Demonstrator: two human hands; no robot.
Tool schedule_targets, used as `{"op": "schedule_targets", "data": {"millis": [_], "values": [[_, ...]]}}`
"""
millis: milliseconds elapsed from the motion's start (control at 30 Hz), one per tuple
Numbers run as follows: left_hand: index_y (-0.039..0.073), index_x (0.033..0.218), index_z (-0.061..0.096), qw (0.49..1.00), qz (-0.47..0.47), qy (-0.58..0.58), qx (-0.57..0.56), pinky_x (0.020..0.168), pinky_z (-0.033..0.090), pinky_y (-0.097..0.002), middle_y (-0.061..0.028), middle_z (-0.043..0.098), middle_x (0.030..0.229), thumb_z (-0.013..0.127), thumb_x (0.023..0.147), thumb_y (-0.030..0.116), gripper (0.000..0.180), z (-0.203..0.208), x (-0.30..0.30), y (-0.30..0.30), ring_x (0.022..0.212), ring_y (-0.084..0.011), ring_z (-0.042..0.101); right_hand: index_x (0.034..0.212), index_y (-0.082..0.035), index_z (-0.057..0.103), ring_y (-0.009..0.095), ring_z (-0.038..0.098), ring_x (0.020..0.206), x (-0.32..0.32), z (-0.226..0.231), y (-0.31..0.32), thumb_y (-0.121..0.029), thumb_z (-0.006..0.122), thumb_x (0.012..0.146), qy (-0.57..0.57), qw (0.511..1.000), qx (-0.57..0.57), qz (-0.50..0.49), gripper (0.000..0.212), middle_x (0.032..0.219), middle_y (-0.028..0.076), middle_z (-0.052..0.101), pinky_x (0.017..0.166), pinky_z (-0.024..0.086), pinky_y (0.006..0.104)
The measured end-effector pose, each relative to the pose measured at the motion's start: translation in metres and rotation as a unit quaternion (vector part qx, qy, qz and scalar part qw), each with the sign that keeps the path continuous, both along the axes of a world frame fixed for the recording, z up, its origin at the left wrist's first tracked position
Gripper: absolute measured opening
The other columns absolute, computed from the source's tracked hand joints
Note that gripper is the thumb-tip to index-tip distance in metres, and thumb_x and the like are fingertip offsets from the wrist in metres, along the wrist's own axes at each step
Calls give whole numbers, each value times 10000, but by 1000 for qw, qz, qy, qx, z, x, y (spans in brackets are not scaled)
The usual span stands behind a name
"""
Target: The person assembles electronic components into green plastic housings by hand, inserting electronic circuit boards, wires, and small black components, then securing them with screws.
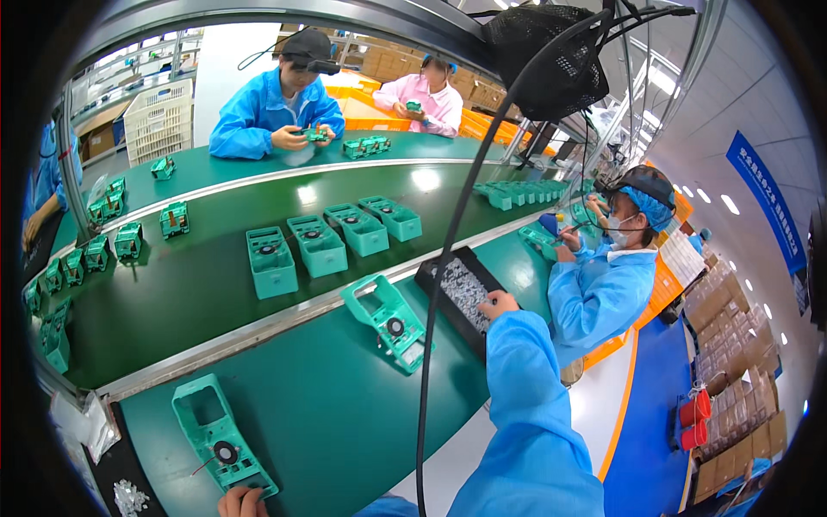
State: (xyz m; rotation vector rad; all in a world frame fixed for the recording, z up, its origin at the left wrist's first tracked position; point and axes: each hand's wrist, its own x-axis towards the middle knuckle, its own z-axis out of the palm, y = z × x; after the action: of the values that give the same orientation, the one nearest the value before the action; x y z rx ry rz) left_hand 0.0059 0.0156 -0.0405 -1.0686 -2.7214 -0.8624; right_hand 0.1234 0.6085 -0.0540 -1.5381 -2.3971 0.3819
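At the lower edge my left hand point(243, 502) has its fingers curled at the near end of a green plastic housing point(196, 441) lying on the bench. That housing carries a round black fan point(226, 453) with a thin wire sticking out. My right hand point(498, 303) reaches out to the right side of a black tray point(476, 332) filled with small whitish pieces point(463, 289). Its fingers are drawn together, and whatever may be between them is hidden. Left of the tray lies a second green housing point(379, 302), also with a fan.
Several green housings point(271, 263) sit on the dark green conveyor point(207, 297) beyond a metal rail. A black cable point(444, 258) hangs down across the view. At right a co-worker point(603, 276) in blue works close by; two others sit across. Clear small parts point(129, 497) lie lower left.
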Motion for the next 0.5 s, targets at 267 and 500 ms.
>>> {"op": "schedule_targets", "data": {"millis": [267,500], "values": [[32,1002,618,999,39,11,-19,810,427,-406,-148,582,1028,567,809,32,199,1,-1,3,915,-352,531,1304,-247,452,358,403,1138,-59,-21,-16,-675,669,602,-93,994,-23,-56,851,1275,175,386,962,352,462],[27,987,619,998,57,11,-37,809,428,-408,-154,580,1037,574,805,36,188,3,0,11,915,-354,532,1106,-195,554,293,410,1104,-73,-22,-32,-555,678,678,-40,997,59,-2,573,1134,66,430,891,397,470]]}}
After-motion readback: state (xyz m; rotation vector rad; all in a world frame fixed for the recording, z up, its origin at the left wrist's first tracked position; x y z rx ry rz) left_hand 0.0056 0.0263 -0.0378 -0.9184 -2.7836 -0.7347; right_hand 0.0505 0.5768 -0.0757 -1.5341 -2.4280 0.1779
